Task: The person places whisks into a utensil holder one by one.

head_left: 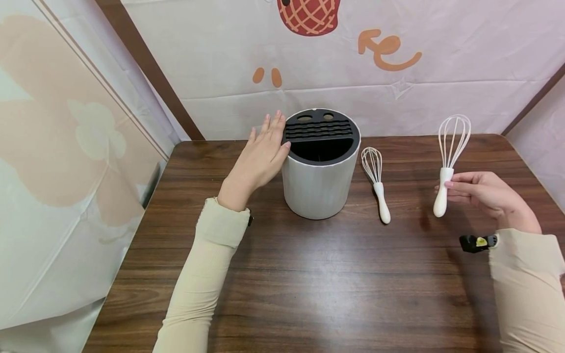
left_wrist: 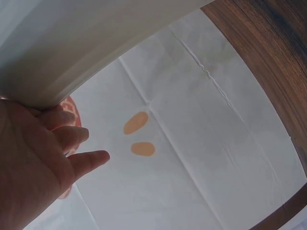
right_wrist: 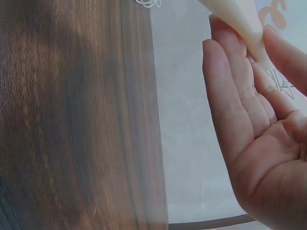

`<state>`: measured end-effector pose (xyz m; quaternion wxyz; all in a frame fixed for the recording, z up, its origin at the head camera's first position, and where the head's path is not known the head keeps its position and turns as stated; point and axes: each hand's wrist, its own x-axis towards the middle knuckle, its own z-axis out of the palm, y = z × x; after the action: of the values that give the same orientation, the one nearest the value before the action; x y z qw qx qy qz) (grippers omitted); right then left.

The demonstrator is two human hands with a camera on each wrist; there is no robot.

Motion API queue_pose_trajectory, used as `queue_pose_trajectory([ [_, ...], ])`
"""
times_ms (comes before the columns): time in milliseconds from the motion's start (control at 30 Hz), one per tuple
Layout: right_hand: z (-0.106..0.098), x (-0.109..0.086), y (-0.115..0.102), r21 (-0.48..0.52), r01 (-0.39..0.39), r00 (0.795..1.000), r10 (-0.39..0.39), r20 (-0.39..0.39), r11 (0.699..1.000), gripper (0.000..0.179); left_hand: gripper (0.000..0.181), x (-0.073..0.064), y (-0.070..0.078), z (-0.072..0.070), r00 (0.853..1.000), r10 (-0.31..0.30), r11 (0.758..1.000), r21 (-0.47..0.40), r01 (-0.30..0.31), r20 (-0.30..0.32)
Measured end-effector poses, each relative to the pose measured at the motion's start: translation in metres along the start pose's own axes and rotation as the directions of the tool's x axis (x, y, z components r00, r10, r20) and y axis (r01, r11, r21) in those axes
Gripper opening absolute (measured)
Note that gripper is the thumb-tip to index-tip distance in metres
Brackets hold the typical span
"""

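Note:
A white utensil holder [head_left: 317, 191] with a black slotted top stands near the back of the table. My left hand [head_left: 260, 159] rests on its left side with fingers straight, the thumb at the rim; the left wrist view shows the palm [left_wrist: 33, 158] beside the white wall. In my right hand [head_left: 490, 193] a white whisk [head_left: 443, 191] is pinched by its handle between thumb and fingers, wire loops upward. Its handle [right_wrist: 240, 21] also shows in the right wrist view. A smaller white whisk [head_left: 382, 206] lies on the table just right of the holder.
The brown wood-grain table [head_left: 309, 284] reaches back to a pale printed cloth [head_left: 220, 59] hanging behind it. Another cloth [head_left: 57, 171] hangs along the left side. A small black device [head_left: 476, 243] sits at the right wrist.

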<state>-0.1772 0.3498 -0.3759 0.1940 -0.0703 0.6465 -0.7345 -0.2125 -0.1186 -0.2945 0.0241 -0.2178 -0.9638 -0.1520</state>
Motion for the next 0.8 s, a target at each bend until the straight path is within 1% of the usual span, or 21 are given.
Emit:
queue_pose_trajectory([
  [133, 0.004, -0.001, -0.003, -0.040, 0.006, 1.000, -0.007, -0.023, 0.999, 0.028, 0.060, 0.000, 0.000, 0.000, 1.000, 0.002, 1.000, 0.004, -0.002, 0.000],
  [200, 0.006, -0.001, -0.003, -0.039, 0.019, 1.000, -0.020, -0.022, 0.999, 0.029, 0.060, 0.001, 0.000, 0.000, 1.000, 0.001, 1.000, 0.004, -0.001, -0.001],
  [333, 0.011, -0.001, -0.004, 0.030, 0.070, 0.997, -0.071, 0.028, 0.997, 0.031, 0.060, 0.001, 0.000, 0.000, 1.000, 0.002, 1.000, 0.005, -0.002, -0.003],
  [400, 0.014, 0.000, -0.005, 0.086, 0.098, 0.992, -0.104, 0.069, 0.992, 0.033, 0.060, 0.001, 0.000, 0.000, 1.000, 0.003, 1.000, 0.009, -0.003, -0.004],
  [467, 0.016, 0.000, -0.005, 0.121, 0.113, 0.988, -0.124, 0.091, 0.986, 0.033, 0.060, 0.001, 0.000, 0.001, 1.000, 0.003, 1.000, 0.014, -0.003, -0.004],
  [533, 0.019, 0.001, -0.006, 0.128, 0.119, 0.988, -0.131, 0.088, 0.985, 0.031, 0.060, 0.001, -0.001, 0.001, 1.000, 0.002, 1.000, 0.015, -0.002, -0.001],
  [667, 0.023, 0.000, -0.008, 0.115, 0.118, 0.991, -0.124, 0.051, 0.986, 0.029, 0.060, 0.000, -0.001, 0.001, 1.000, 0.003, 1.000, 0.009, -0.003, 0.000],
  [800, 0.025, -0.001, -0.009, 0.116, 0.135, 0.989, -0.141, 0.050, 0.984, 0.030, 0.060, 0.001, -0.001, 0.001, 1.000, 0.006, 1.000, 0.007, -0.006, -0.002],
])
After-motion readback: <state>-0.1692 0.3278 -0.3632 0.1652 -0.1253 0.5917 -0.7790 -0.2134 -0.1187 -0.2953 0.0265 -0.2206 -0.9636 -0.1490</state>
